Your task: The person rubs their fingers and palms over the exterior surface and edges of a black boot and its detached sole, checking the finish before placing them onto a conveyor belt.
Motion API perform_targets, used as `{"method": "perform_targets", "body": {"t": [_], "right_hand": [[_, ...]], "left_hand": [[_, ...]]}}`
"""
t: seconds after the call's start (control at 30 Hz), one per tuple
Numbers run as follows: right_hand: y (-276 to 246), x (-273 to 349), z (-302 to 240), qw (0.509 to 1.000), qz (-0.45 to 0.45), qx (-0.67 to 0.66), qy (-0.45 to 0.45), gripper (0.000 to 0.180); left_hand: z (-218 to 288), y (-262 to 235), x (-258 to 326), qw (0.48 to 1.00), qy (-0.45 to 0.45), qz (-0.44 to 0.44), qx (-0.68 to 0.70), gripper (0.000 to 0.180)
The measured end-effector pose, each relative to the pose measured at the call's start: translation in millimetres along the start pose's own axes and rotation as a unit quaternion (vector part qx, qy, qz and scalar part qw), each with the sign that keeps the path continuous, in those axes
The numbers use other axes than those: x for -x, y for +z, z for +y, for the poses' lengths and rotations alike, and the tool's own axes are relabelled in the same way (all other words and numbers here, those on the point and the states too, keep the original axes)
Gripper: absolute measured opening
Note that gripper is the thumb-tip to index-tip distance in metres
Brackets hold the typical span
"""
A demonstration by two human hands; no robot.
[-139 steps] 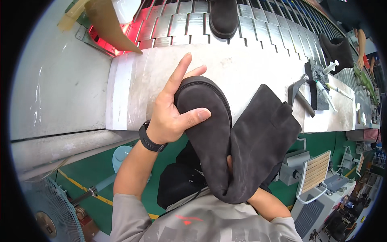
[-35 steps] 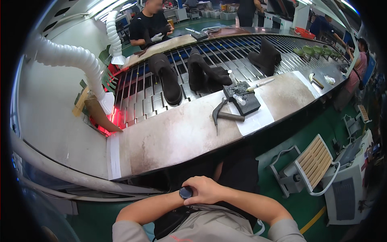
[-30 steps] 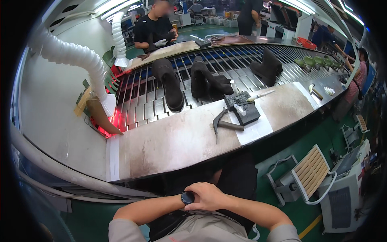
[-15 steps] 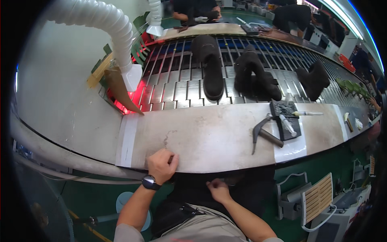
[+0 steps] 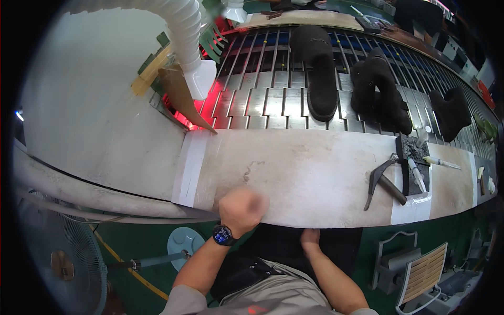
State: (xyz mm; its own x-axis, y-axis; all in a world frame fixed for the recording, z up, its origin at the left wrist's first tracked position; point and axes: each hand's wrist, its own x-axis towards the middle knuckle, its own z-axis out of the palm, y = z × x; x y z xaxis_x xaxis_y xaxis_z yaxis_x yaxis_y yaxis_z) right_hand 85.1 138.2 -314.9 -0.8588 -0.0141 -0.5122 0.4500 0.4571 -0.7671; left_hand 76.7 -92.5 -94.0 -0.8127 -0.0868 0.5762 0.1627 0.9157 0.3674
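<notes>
My left hand, with a dark watch on the wrist, rests loosely curled on the near edge of a worn pale board. Its fingertips are blurred, and nothing shows in it. My right hand is low in front of my body at the board's edge, its fingers hidden under it. Farther right on the board lie a hammer with a curved head and a dark block. A syringe lies on the block, and another syringe sticks out to its right.
Beyond the board, dark boots lie on a slatted metal conveyor. A white duct hose hangs at the left beside a brown flap. A fan and blue stool stand below left; a wooden-slatted rack stands below right.
The view has turned left, so the scene sits farther right. My left hand stays curled on the board edge. My right hand's fingers have slipped from sight under the board.
</notes>
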Motion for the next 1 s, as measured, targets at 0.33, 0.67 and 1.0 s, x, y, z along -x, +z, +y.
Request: {"method": "perform_targets", "body": {"t": [0.33, 0.67, 1.0], "right_hand": [[3, -4, 3, 0.997, -0.043, 0.046, -0.053, 0.059], [-16, -15, 15, 0.994, -0.028, 0.071, -0.077, 0.056], [-1, -38, 11, 0.985, -0.072, 0.089, -0.130, 0.054]], "left_hand": [[-176, -40, -97, 0.982, -0.154, 0.018, -0.110, 0.036], [-394, 83, -230, 0.923, -0.271, -0.247, -0.118, 0.025], [-483, 67, -244, 0.876, -0.263, -0.295, -0.277, 0.023]]}}
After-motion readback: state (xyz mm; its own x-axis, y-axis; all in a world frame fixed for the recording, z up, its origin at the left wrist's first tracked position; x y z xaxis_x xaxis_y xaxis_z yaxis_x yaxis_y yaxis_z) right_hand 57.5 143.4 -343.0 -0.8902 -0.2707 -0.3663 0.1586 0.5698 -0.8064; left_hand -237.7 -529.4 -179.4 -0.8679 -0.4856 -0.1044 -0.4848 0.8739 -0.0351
